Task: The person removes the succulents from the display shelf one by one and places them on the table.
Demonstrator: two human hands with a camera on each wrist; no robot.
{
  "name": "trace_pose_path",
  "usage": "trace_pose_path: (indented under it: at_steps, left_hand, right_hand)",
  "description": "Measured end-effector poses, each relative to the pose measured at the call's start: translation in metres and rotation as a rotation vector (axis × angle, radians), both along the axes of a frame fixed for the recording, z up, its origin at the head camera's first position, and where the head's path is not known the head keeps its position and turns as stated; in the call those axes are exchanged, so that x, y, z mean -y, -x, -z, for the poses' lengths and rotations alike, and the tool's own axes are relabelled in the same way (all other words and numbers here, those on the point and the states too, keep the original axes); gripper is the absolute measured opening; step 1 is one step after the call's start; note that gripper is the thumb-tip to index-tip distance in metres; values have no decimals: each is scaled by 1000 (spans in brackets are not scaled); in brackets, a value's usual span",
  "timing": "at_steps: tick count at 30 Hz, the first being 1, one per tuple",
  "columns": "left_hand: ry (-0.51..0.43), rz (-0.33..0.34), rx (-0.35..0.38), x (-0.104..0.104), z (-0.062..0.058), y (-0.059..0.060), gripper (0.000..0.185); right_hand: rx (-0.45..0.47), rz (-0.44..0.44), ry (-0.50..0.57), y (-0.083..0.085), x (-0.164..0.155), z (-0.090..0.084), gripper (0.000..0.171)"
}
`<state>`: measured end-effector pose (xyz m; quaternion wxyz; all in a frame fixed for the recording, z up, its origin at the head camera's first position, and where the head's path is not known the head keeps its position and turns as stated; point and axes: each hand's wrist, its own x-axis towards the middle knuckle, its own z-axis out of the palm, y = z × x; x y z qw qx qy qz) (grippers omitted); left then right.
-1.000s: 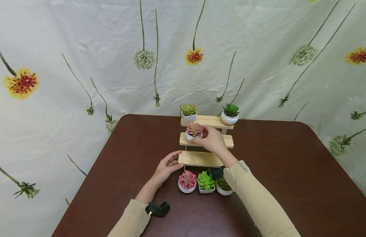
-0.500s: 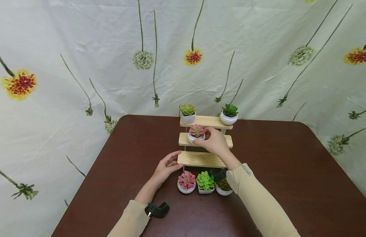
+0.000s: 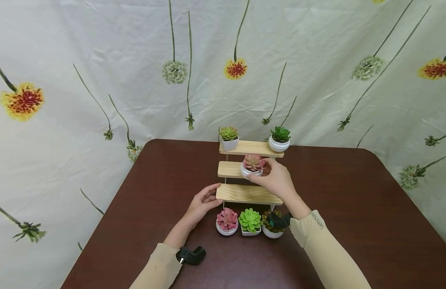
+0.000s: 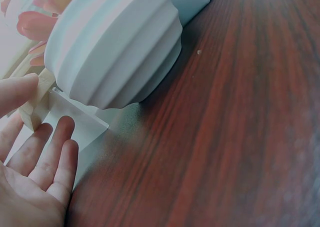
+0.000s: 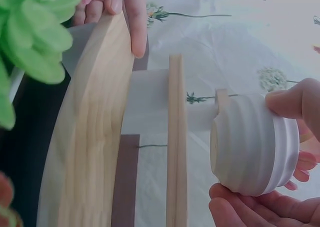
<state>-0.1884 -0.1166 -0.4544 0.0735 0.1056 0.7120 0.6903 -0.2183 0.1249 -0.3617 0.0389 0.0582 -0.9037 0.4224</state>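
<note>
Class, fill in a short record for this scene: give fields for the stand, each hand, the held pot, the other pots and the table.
stand: wooden three-tier stand on the table
right hand: right hand grips the pink succulent pot at the middle shelf, by its ribbed white bowl
left hand: left hand rests with fingers on the left end of the bottom shelf
top shelf: light green succulent left, dark green succulent right
table front: three potted succulents in a row before the stand
table: dark brown wood

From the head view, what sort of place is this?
Likely a staged recording setup, not a lived-in room: a flower-print sheet hung as backdrop, a brown wooden table, and a small wooden tiered shelf with little potted succulents, one held in the right hand.
</note>
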Motion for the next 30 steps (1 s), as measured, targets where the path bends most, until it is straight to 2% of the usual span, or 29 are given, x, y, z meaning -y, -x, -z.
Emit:
trace_pose_path:
  at_steps: [5, 20, 30]
  left_hand:
    - [5, 2, -3, 1, 0, 0, 52]
    - [-7, 8, -3, -1, 1, 1, 52]
    - [-14, -1, -4, -1, 2, 1, 52]
  right_hand:
    - [-24, 10, 6, -7, -11, 3, 60]
    - [-7, 28, 65, -26, -34, 11, 72]
    - [-22, 62, 76, -36, -53, 18, 62]
